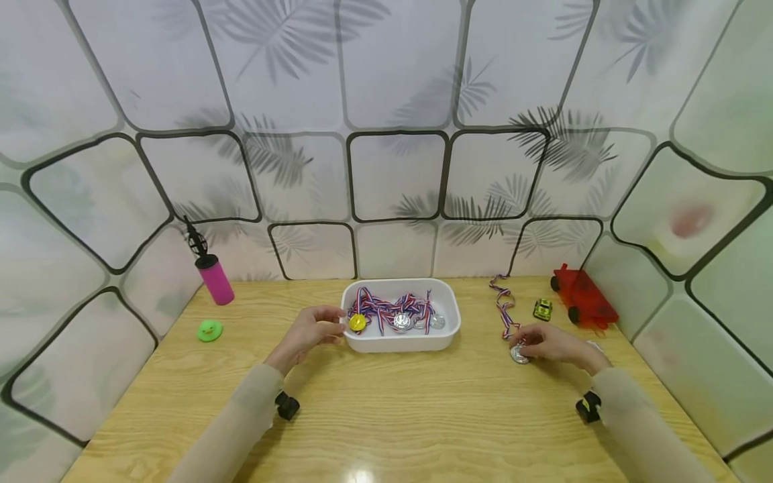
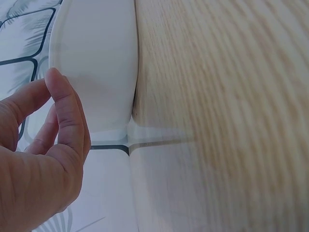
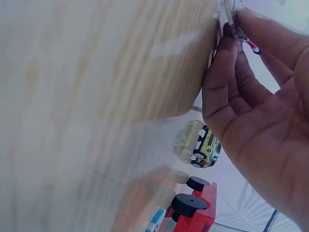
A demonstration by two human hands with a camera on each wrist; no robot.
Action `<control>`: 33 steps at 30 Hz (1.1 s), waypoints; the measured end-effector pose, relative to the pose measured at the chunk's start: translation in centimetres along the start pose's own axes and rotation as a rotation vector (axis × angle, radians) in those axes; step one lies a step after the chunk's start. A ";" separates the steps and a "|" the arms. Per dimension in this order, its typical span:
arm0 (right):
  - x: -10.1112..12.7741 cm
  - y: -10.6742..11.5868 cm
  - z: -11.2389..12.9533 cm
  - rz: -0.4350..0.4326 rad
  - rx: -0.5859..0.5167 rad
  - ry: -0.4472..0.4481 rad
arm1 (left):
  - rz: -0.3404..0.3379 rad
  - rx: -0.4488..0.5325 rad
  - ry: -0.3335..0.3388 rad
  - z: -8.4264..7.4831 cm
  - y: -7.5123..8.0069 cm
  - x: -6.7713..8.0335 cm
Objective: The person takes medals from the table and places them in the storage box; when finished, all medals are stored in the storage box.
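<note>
A white tub [image 1: 449, 335] stands mid-table and holds several medals on red, white and blue ribbons, among them a gold medal [image 1: 357, 323] at its left end. My left hand [image 1: 334, 327] rests by the tub's left end with fingers loosely bent and holds nothing; in the left wrist view the fingers [image 2: 67, 116] lie beside the tub's wall [image 2: 96, 63]. To the right of the tub, my right hand [image 1: 523, 346] pinches a silver medal [image 1: 519, 355] that lies on the wood. Its ribbon [image 1: 504, 305] trails away toward the back. The right wrist view shows fingertips [image 3: 256, 29] on the medal's edge [image 3: 233, 12].
A yellow-green toy car [image 1: 542, 308] and a red toy truck [image 1: 582, 297] sit at the back right, close to my right hand. A pink pump [image 1: 214, 278] and a green duck toy [image 1: 209, 329] are at the back left. Patterned walls close the table in on three sides.
</note>
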State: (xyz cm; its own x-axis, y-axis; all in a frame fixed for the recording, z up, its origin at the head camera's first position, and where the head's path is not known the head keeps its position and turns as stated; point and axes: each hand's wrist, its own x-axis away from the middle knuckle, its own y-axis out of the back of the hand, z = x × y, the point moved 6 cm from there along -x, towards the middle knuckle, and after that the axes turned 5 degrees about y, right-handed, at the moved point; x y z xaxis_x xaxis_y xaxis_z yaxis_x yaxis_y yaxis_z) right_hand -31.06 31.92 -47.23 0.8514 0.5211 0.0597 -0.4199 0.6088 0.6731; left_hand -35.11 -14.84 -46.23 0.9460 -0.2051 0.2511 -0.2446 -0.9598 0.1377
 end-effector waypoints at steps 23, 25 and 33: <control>-1.8 2.0 2.6 -0.179 -0.208 0.001 | 0.000 0.001 -0.003 0.1 0.0 -0.1; -2.0 2.4 3.2 -0.197 -0.229 0.014 | -0.002 0.002 0.002 0.1 0.0 -0.1; -2.9 4.7 6.2 -0.312 -0.318 0.097 | -0.007 -0.002 0.000 0.0 0.1 -0.2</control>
State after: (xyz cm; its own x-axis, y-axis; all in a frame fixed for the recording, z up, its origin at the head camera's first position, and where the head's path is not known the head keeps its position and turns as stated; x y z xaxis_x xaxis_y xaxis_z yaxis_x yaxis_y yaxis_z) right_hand -33.54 29.53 -39.69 0.9256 0.3278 -0.1894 -0.2362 0.8910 0.3876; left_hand -35.36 -14.88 -46.30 0.9477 -0.1985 0.2498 -0.2385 -0.9608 0.1412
